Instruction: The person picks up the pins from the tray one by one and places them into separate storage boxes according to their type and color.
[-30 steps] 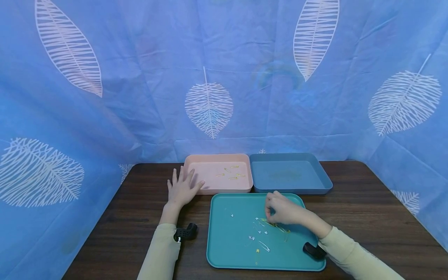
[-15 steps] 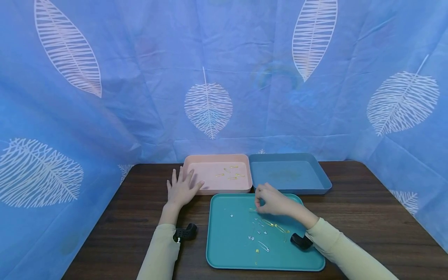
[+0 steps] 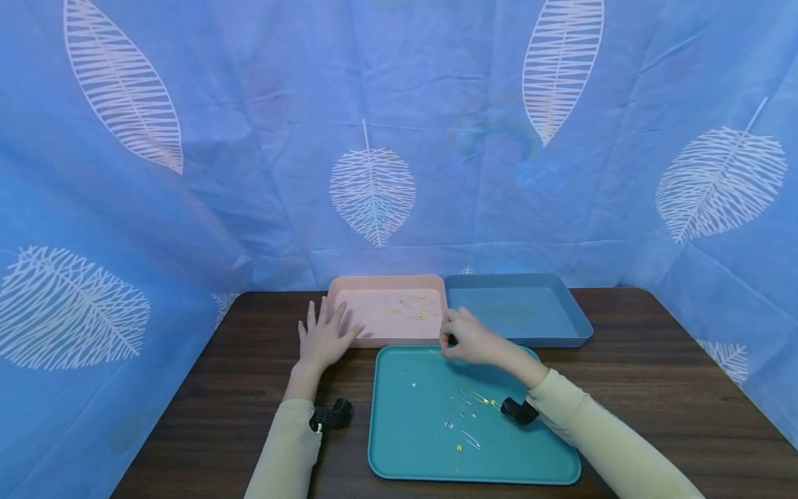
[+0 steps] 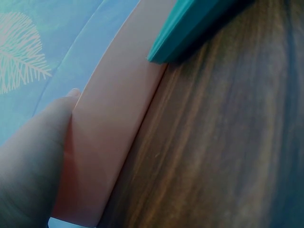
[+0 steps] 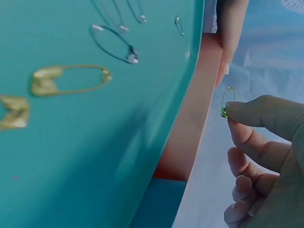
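Note:
Between thumb and index finger, my right hand [image 3: 470,338] pinches a small gold-coloured safety pin [image 5: 224,112], held above the far rim of the teal tray [image 3: 408,436] near the pink tray [image 3: 383,342]. My left hand [image 3: 324,343] rests with spread, straight fingers at the pink tray's left front corner, its thumb on the rim. Several gold safety pins [image 3: 415,318] lie inside the pink tray. On the teal tray are scattered silver safety pins [image 5: 132,56] and a few gold ones [image 5: 45,81]; the right wrist strap covers part of these in the head view.
A blue tray [image 3: 514,308] stands right against the pink one, both behind the teal tray. All of them sit on a dark wooden table [image 3: 237,409]. Blue cloth [image 3: 436,208] with white leaf prints hangs behind and at the sides.
My right hand has risen from the pins on the teal tray and moved away and to the left, carrying the gold safety pin toward the pink tray. My left hand has stayed put.

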Tool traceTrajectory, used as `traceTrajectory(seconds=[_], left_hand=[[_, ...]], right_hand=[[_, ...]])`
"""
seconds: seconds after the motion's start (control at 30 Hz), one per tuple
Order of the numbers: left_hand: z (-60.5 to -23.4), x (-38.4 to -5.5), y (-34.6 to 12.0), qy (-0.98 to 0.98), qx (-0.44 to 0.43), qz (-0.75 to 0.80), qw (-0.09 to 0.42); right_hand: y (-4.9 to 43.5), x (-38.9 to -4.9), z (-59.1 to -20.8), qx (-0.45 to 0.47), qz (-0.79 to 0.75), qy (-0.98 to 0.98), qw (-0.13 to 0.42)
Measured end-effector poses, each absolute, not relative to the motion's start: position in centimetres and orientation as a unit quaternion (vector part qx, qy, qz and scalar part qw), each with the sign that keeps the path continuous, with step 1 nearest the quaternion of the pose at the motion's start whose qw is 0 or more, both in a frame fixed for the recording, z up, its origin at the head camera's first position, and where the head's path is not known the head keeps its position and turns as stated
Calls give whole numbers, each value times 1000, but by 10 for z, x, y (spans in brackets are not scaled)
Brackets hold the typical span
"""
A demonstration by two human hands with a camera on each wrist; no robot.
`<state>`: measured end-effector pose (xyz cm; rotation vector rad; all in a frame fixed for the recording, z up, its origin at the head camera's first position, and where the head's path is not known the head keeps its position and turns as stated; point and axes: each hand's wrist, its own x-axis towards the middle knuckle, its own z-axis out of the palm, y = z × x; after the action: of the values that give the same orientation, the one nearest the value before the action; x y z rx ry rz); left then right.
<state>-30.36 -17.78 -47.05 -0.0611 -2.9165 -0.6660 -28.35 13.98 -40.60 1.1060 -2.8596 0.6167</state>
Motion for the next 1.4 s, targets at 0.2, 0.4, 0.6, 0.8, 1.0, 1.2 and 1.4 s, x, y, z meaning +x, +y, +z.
traceTrajectory(seconds=[0.2, 0.4, 0.6, 0.8, 1.0, 1.2, 1.4], left_hand=[[-473, -306, -178, -973, -19, -217, 75], [-473, -306, -179, -974, -19, -209, 81], [-473, -306, -179, -975, -22, -203, 83], [-471, -305, -178, -975, -21, -205, 80], [-470, -304, -177, -977, -19, -196, 79], [-468, -305, -177, -978, -19, -194, 80], [-468, -306, -178, -978, -16, -191, 85]], right_hand=[[133, -292, -401, 358, 219, -907, 24], [125, -302, -398, 353, 228, -906, 44], [117, -313, -398, 347, 232, -907, 49], [109, -323, -399, 356, 236, -902, 70], [104, -337, -401, 340, 241, -907, 62], [98, -351, -403, 337, 254, -904, 66], [91, -364, -404, 318, 240, -915, 59]])
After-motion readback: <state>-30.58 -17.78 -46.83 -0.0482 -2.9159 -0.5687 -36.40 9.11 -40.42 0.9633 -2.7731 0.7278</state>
